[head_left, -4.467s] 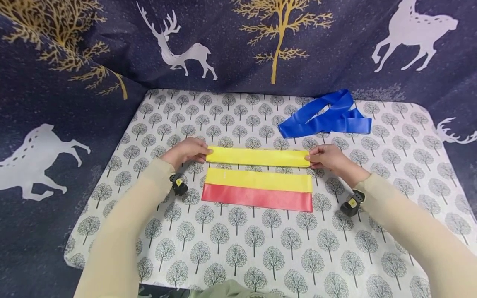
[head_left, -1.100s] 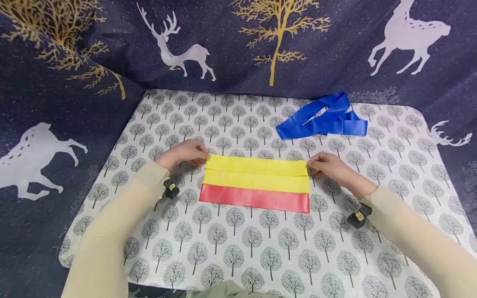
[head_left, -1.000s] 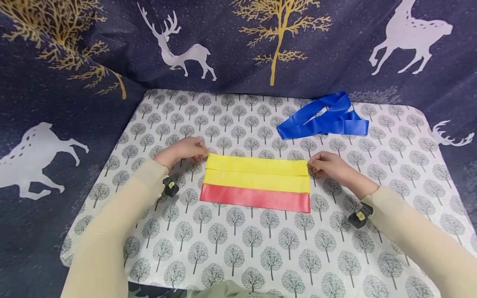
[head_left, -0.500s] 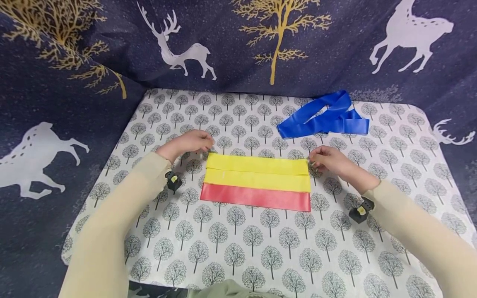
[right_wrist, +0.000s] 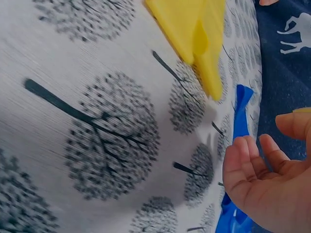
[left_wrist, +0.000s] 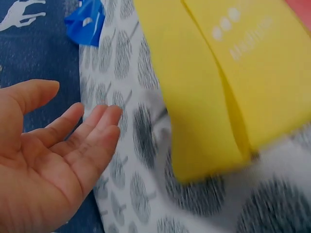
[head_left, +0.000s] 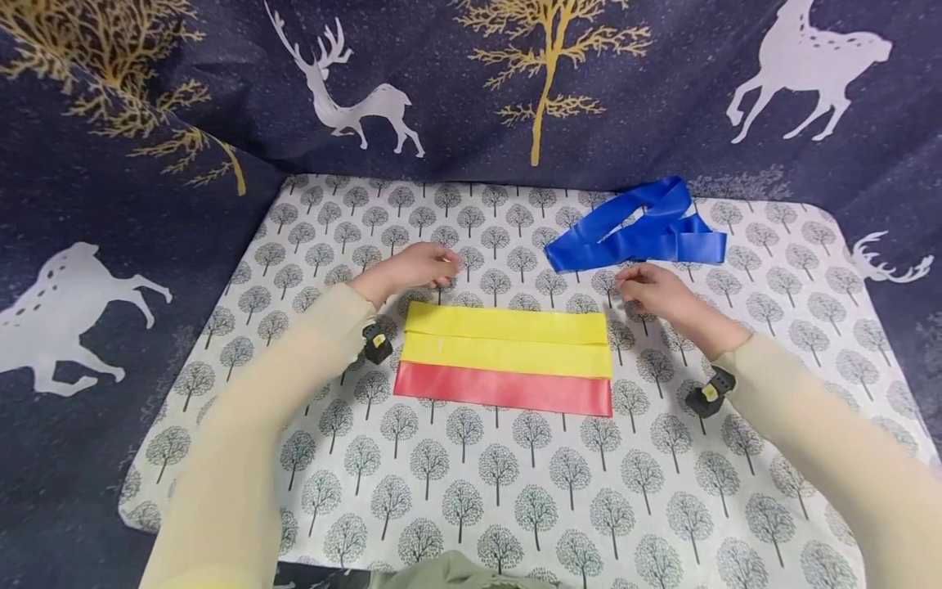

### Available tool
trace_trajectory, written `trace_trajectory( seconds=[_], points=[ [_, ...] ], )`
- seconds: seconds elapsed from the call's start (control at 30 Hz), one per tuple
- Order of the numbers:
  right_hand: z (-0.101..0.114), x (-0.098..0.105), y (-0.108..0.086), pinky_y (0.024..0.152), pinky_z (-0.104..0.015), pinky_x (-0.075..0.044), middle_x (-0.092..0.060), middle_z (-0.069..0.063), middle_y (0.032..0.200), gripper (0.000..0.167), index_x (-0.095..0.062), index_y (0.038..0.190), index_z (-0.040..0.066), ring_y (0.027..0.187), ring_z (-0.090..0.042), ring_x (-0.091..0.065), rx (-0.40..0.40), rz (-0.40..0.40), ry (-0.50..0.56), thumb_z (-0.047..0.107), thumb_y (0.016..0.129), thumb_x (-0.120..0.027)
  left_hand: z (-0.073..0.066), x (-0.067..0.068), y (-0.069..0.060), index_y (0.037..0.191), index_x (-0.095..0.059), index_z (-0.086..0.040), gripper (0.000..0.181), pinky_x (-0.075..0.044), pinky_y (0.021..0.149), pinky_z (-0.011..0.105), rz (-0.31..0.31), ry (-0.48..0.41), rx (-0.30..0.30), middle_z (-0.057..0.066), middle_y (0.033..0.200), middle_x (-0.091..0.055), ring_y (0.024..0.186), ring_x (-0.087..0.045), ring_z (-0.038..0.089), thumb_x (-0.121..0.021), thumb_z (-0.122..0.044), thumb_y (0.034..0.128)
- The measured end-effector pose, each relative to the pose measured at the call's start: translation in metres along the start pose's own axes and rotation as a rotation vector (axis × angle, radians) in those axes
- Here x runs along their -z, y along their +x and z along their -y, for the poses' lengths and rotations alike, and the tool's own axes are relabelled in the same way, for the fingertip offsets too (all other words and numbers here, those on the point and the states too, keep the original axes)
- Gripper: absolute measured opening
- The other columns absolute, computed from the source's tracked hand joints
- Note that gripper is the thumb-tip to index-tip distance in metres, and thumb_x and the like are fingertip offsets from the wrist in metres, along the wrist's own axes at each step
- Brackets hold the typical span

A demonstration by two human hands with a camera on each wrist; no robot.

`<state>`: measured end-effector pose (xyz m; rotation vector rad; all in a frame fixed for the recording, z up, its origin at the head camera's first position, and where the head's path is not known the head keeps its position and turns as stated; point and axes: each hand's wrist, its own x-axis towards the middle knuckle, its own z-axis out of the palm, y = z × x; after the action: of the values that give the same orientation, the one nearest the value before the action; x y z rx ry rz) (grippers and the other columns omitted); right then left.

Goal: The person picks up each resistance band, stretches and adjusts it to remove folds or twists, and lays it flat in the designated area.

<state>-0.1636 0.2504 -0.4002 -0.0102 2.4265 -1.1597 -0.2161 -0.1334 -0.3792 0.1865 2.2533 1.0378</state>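
Two flat yellow resistance bands lie on the cloth, the far one (head_left: 508, 324) overlapping the near one (head_left: 508, 357). The near yellow band bears white print, seen in the left wrist view. Along its front edge runs a red resistance band (head_left: 500, 388). My left hand (head_left: 419, 267) hovers beyond the yellow bands' left end, its fingers relaxed and holding nothing. Past their right end is my right hand (head_left: 653, 290), also free, with fingers loosely bent. A long blue band (head_left: 640, 244) lies loosely folded at the back right, a little beyond the right hand.
A white cloth with a tree print (head_left: 471, 483) covers the table. Dark blue fabric (head_left: 456, 90) with deer and gold trees hangs behind it and at the left. Each wrist wears a small black camera, such as the left one (head_left: 377, 343).
Both hands earlier held the far yellow band by its ends; it came down toward the near yellow band. Since then both hands have let go and moved away from me, the left also rightward.
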Motion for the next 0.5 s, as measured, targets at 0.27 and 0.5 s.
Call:
trace_trajectory(
  seconds=[0.27,0.5],
  points=[
    [0.007,0.017,0.010,0.087,-0.024,-0.053,-0.054,-0.032,0.138,0.047,-0.044,0.145,-0.008,0.115,-0.029,-0.060,-0.003,-0.078,-0.030,0.021,0.107,-0.041,-0.022,-0.021,0.029,0.151,-0.048,-0.004,0.047,-0.052,0.113,0.039,-0.008,-0.197,-0.016,0.018,0.146,-0.059,0.129,-0.063,0.031,-0.054,-0.018,0.1056],
    [0.010,0.034,0.022,0.080,-0.012,-0.055,-0.052,-0.031,0.140,0.050,-0.043,0.145,-0.011,0.098,-0.003,-0.057,-0.001,-0.134,0.013,0.023,0.108,-0.044,-0.044,-0.041,0.053,0.149,-0.047,0.000,0.048,-0.051,0.115,0.036,-0.022,-0.392,-0.001,0.016,0.152,-0.055,0.133,-0.061,0.032,-0.057,-0.010,0.1029]
  ],
)
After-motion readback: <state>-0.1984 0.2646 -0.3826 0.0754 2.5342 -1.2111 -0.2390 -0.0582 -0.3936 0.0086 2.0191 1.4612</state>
